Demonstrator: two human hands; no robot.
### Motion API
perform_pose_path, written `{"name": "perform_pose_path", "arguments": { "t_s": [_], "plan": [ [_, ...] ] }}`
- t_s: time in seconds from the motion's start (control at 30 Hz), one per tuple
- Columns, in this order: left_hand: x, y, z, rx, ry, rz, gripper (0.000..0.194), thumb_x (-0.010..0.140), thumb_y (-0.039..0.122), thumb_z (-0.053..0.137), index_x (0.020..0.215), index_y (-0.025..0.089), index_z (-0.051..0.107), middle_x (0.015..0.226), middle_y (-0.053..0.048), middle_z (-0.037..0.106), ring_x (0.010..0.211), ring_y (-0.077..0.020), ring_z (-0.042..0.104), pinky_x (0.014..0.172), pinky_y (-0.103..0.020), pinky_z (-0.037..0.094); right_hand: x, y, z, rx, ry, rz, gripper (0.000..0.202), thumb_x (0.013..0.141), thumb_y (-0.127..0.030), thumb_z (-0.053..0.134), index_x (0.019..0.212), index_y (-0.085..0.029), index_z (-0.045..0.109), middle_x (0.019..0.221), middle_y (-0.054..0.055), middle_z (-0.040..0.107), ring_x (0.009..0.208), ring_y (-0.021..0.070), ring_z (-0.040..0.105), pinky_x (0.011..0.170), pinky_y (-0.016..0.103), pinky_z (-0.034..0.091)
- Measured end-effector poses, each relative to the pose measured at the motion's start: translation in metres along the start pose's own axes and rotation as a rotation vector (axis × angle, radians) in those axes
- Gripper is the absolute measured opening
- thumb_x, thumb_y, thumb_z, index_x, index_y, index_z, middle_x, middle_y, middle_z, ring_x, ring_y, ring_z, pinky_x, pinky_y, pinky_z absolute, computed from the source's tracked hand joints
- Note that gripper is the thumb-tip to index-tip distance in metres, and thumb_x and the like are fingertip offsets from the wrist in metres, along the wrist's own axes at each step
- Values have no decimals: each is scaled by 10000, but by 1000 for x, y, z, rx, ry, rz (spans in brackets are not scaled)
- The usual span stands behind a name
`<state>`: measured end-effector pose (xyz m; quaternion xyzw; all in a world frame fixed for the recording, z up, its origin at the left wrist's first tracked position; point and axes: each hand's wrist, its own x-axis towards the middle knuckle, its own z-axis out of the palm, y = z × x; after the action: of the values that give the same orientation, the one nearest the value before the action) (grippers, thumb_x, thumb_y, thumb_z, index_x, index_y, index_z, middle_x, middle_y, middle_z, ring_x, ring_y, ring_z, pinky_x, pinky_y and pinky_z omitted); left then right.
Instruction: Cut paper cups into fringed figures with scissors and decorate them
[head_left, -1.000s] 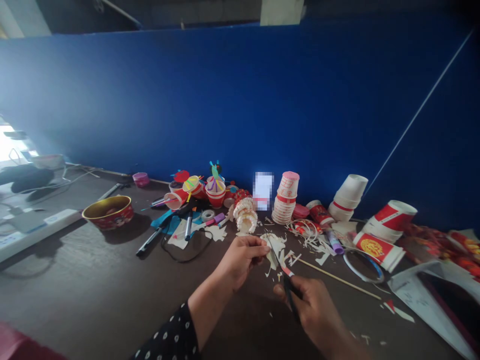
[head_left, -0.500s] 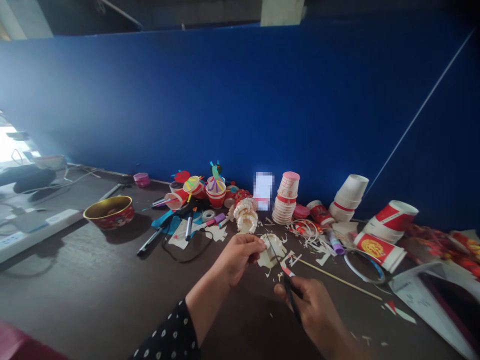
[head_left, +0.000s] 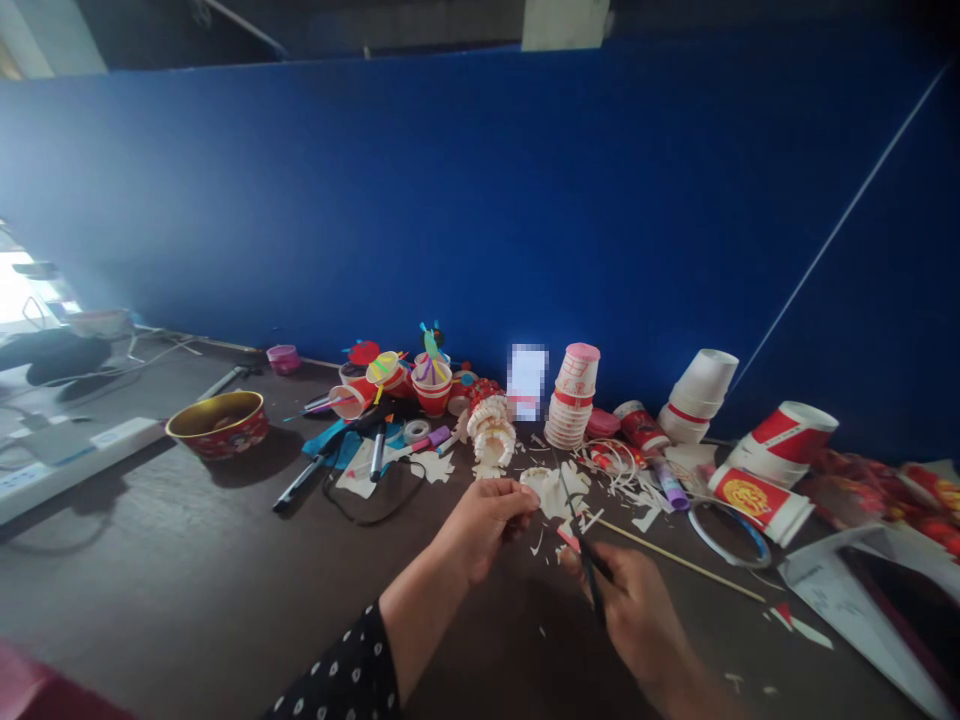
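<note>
My left hand (head_left: pixel 491 525) is closed, with thumb and finger pinched at the left edge of pale cut paper (head_left: pixel 555 490). Its fingertips partly hide the grip. My right hand (head_left: pixel 634 600) is wrapped round the black handles of scissors (head_left: pixel 591 575), whose dark blades point up and away over the paper's right side. Whether the blades touch the paper I cannot tell. Small white scraps lie around and below the paper. Just behind my left hand stands a curled white paper figure (head_left: pixel 491 435) with a red top.
A stack of paper cups (head_left: pixel 574 400) stands at the back, and more cups (head_left: pixel 697 395) stand to the right. A thin stick (head_left: pixel 675 555) lies right of the scissors. Markers (head_left: pixel 377 455) and a red-gold bowl (head_left: pixel 219 430) are on the left.
The scissors' blades have swung more upright and to the right. My left hand has shifted slightly right and nearer to me, still pinching the paper.
</note>
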<state>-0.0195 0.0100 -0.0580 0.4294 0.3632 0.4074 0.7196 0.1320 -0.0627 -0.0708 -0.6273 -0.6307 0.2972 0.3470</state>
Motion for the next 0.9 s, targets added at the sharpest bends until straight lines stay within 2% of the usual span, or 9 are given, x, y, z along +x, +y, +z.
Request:
{"name": "perform_pose_path", "arguments": {
  "t_s": [0.13, 0.23, 0.33, 0.47, 0.67, 0.8, 0.9],
  "plan": [
    [-1, 0, 2, 10, 48, 11, 152, 577, 244, 647, 602, 116, 568, 510, 20, 499, 455, -52, 406, 454, -195, 251, 3, 4, -6, 17, 42, 0, 408, 762, -510, 464, 542, -167, 442, 518, -54, 285, 497, 92, 273, 431, 198, 238],
    [-1, 0, 3, -10, 30, 30, 231, 596, 315, 666, 701, 122, 595, 614, -2, 555, 506, -62, 451, 465, -192, 266, 2, 5, -5, 33, -33, -2, 370, 754, -469, 498, 551, -165, 445, 525, -54, 275, 500, 89, 265, 423, 196, 223],
    [-1, 0, 3, 48, 38, 53, 243, 597, 347, 672, 649, 125, 589, 534, 16, 527, 467, -57, 426, 456, -193, 257, 1, 4, -3, 32, -89, 2, 382, 764, -485, 472, 561, -161, 468, 517, -53, 282, 489, 88, 266, 420, 198, 224],
    [0, 0, 4, 104, 86, 57, 216, 576, 315, 677, 564, 125, 574, 483, 20, 509, 430, -50, 388, 451, -196, 253, 1, 4, -3, 45, -76, 4, 388, 752, -495, 486, 557, -160, 481, 504, -57, 298, 482, 87, 281, 420, 198, 230],
    [0, 3, 1, 108, 120, 72, 161, 569, 266, 647, 539, 127, 571, 469, 24, 485, 433, -57, 394, 452, -201, 258, 0, 2, -4, 42, -83, 8, 373, 744, -470, 500, 534, -164, 462, 497, -60, 294, 477, 86, 276, 421, 200, 224],
    [1, 10, -7, 224, 139, 110, 131, 556, 199, 601, 460, 136, 539, 436, 23, 477, 415, -55, 369, 439, -206, 240, 2, 1, -14, 34, -13, 12, 356, 750, -449, 493, 533, -168, 457, 487, -59, 303, 473, 87, 280, 416, 204, 229],
    [1, 16, -11, 289, 113, 65, 107, 533, 182, 598, 457, 144, 532, 421, 40, 458, 410, -56, 366, 440, -202, 252, 7, 5, -23, -17, 57, 12, 354, 715, -438, 540, 499, -167, 466, 466, -56, 362, 470, 92, 332, 424, 204, 256]
  ]
}}
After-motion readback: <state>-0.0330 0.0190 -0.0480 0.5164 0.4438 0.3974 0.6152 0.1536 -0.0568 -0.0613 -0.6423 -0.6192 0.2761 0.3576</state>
